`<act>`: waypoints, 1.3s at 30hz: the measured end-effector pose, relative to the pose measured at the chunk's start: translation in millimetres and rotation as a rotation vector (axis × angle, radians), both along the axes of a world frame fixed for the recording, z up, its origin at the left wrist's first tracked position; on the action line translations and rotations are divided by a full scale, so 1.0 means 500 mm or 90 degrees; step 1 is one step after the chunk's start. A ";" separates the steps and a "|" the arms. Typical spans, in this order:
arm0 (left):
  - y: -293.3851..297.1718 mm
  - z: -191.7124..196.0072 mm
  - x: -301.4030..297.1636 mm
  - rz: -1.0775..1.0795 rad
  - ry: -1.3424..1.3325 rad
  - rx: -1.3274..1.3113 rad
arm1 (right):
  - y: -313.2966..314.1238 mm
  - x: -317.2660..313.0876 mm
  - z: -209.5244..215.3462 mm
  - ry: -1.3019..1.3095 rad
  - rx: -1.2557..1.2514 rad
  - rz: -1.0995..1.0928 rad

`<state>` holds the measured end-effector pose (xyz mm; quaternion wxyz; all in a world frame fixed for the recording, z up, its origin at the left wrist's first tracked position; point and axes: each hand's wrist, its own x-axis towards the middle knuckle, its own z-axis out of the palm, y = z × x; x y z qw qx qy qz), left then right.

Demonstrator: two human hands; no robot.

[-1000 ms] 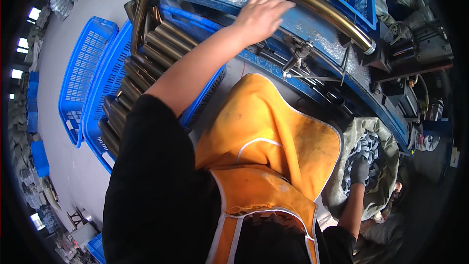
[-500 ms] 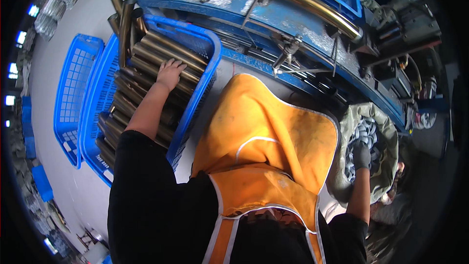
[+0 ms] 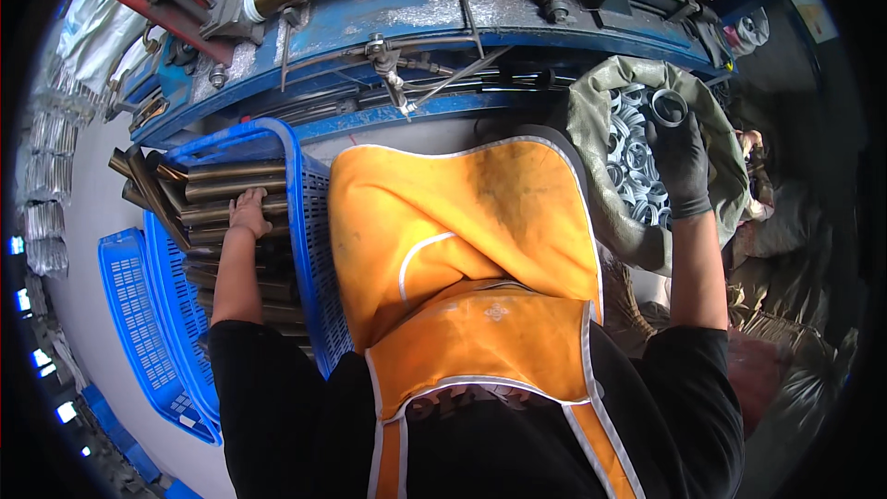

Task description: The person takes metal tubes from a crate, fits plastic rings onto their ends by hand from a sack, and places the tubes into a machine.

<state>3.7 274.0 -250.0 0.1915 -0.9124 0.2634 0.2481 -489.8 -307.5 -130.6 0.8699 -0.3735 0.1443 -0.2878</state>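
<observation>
Right hand clamps a ring at the sack's open rim, frame right; left hand, grip unclear, touches tubes, frame left.

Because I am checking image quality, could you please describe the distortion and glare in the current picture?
Head view: the workbench bows with the fisheye lens; the corners go black; bright patches at far left wash out to white; highlights streak the tubes under the left hand.
</observation>
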 end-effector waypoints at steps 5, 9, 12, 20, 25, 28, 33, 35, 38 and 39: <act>-0.014 0.021 -0.004 -0.051 -0.047 0.098 | 0.061 0.040 0.027 -0.063 0.065 -0.003; 0.027 0.006 -0.003 -0.009 -0.036 0.048 | 0.094 0.067 0.039 -0.083 0.078 0.047; 0.055 0.033 -0.018 -0.080 -0.091 -0.159 | 0.102 0.056 0.028 -0.004 0.069 0.014; -0.206 0.323 -0.221 -0.150 -0.192 -0.612 | 0.245 0.184 0.107 0.249 -0.378 0.053; -0.356 0.403 -0.393 -0.234 0.087 -0.631 | 0.328 0.242 0.126 0.241 -0.932 0.155; -0.371 0.398 -0.419 -0.242 0.140 -0.613 | 0.333 0.232 0.130 0.246 -0.845 0.215; -0.381 0.376 -0.440 -0.255 0.233 -0.581 | 0.331 0.214 0.117 0.129 -0.843 0.168; -0.384 0.370 -0.446 -0.254 0.234 -0.583 | 0.338 0.214 0.115 0.110 -0.829 0.167; -0.382 0.357 -0.455 -0.249 0.226 -0.578 | 0.350 0.219 0.106 0.079 -0.863 0.152; -0.385 0.351 -0.457 -0.253 0.221 -0.574 | 0.357 0.219 0.098 0.078 -0.827 0.152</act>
